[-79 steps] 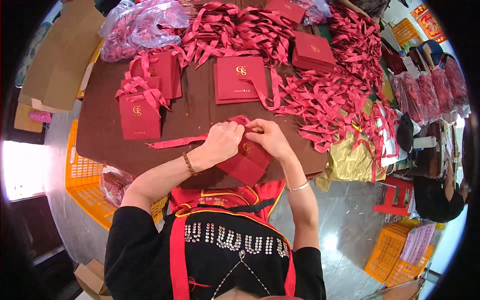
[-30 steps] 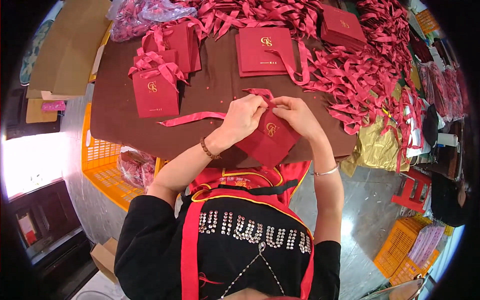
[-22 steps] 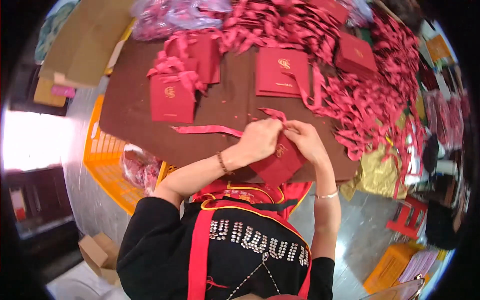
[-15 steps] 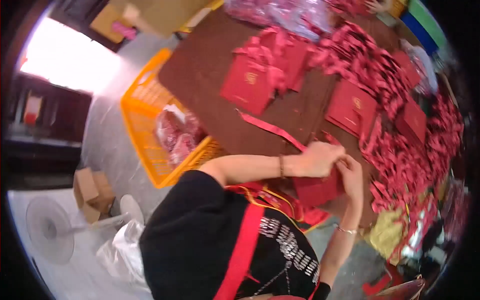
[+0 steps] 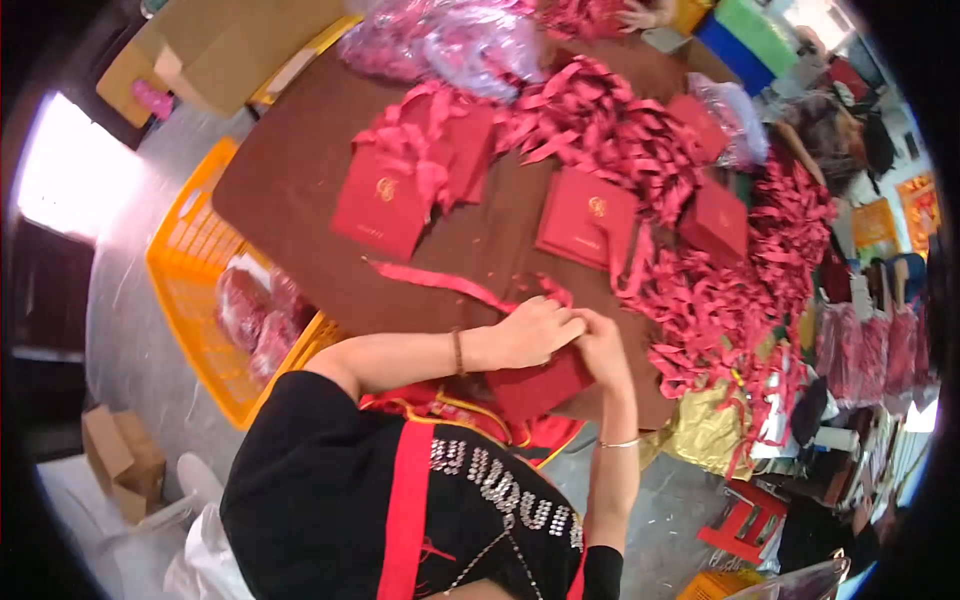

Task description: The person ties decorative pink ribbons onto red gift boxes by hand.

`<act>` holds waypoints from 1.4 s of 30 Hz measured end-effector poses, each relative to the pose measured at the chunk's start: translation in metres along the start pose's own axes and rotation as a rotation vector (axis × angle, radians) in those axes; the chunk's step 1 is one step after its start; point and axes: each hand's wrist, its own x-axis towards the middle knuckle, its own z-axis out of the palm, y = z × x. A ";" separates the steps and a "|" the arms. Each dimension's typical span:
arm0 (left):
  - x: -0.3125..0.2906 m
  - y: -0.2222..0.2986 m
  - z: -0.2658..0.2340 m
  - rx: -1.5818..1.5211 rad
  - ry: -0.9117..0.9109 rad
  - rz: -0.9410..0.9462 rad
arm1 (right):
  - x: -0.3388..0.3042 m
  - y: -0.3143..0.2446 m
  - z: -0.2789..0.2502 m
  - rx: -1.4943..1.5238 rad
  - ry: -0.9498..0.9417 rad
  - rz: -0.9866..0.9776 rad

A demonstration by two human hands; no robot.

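Note:
A red gift bag (image 5: 543, 388), held at the table's near edge, is partly hidden by my hands. At its upper edge my left hand (image 5: 533, 332) pinches a red ribbon, and my right hand (image 5: 600, 345) is closed against it with fingertips meeting the left ones. The ribbon's long loose tail (image 5: 432, 277) stretches leftward over the brown tabletop. Further away lie a red bag with a gold emblem (image 5: 382, 205), with ribbons over it, and a flat stack of similar bags (image 5: 590, 215). What exactly the fingertips grip is partly hidden.
Heaps of red ribbon (image 5: 610, 130) cover the table's (image 5: 290, 180) far and right sides. Plastic-wrapped bundles (image 5: 440, 40) lie at the back. An orange crate (image 5: 190, 330) with wrapped packs stands left. Another person's hand (image 5: 645, 14) shows at the far edge. A red stool (image 5: 745, 520) stands lower right.
The whole view has shifted, so the table and my hands sit further left in the picture. Both hands stay together at the bag's upper edge, with the fingers slightly moved.

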 end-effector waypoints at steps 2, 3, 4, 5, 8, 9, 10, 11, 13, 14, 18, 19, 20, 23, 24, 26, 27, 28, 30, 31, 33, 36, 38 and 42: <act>0.000 0.003 -0.002 0.005 0.032 0.050 | -0.001 0.014 0.000 0.088 -0.009 0.022; -0.002 0.001 -0.003 0.012 0.005 0.033 | 0.000 0.013 0.003 0.110 -0.025 0.018; -0.003 0.002 -0.003 0.015 -0.021 0.020 | -0.004 0.007 0.003 0.134 -0.020 0.055; -0.003 0.002 -0.003 0.022 0.000 0.042 | -0.003 0.014 0.003 0.137 -0.027 0.059; -0.004 0.004 -0.005 0.006 0.028 0.073 | -0.004 0.025 0.005 0.126 -0.001 0.026; -0.006 0.002 -0.009 -0.087 -0.016 -0.004 | -0.007 0.009 0.005 0.009 -0.049 -0.029; -0.006 -0.003 -0.011 -0.181 -0.064 -0.082 | -0.004 0.007 0.006 -0.033 -0.065 0.014; -0.005 -0.009 -0.014 -0.172 -0.058 -0.072 | -0.001 0.004 0.008 -0.072 -0.081 0.059; 0.003 -0.007 -0.023 -0.246 -0.294 -0.217 | 0.000 -0.002 0.006 -0.058 -0.070 0.035; 0.007 -0.008 -0.024 -0.222 -0.309 -0.174 | 0.000 -0.002 0.004 -0.064 -0.064 0.031; 0.011 -0.018 -0.010 -0.304 -0.298 -0.125 | 0.005 0.015 -0.004 -0.054 -0.038 -0.057; 0.017 -0.014 -0.021 -0.312 -0.231 -0.121 | 0.006 0.012 -0.005 -0.083 -0.050 -0.107; 0.017 -0.016 -0.026 -0.255 -0.268 -0.171 | 0.008 0.008 -0.003 -0.068 -0.053 -0.138; 0.019 -0.018 -0.027 -0.145 -0.246 -0.205 | 0.012 0.019 -0.002 -0.116 -0.068 -0.129; 0.021 -0.019 -0.027 -0.138 -0.184 -0.143 | 0.008 0.011 -0.004 -0.088 -0.047 -0.128; 0.029 -0.015 -0.033 -0.181 -0.189 -0.097 | 0.002 0.008 -0.007 -0.105 -0.045 -0.076; 0.029 -0.016 -0.035 -0.209 -0.174 -0.091 | -0.001 0.006 -0.006 -0.068 -0.033 -0.075; 0.029 -0.020 -0.035 -0.249 -0.185 -0.108 | -0.003 0.003 -0.006 -0.066 -0.007 -0.067; 0.033 -0.017 -0.047 -0.233 -0.237 -0.122 | -0.004 -0.005 -0.005 -0.085 -0.046 -0.042; 0.034 -0.017 -0.052 -0.206 -0.279 -0.158 | -0.004 -0.008 -0.003 -0.081 -0.030 -0.036; 0.033 -0.022 -0.051 -0.214 -0.304 -0.172 | -0.004 -0.014 0.002 -0.201 -0.057 -0.035; 0.028 -0.037 -0.054 -0.297 -0.360 -0.179 | -0.001 -0.014 0.006 -0.235 -0.049 -0.060; 0.031 -0.049 -0.053 -0.563 -0.428 -0.356 | 0.003 -0.010 0.005 -0.254 -0.038 -0.115; 0.038 -0.059 -0.049 -0.706 -0.507 -0.313 | 0.003 -0.011 0.006 -0.421 0.000 -0.106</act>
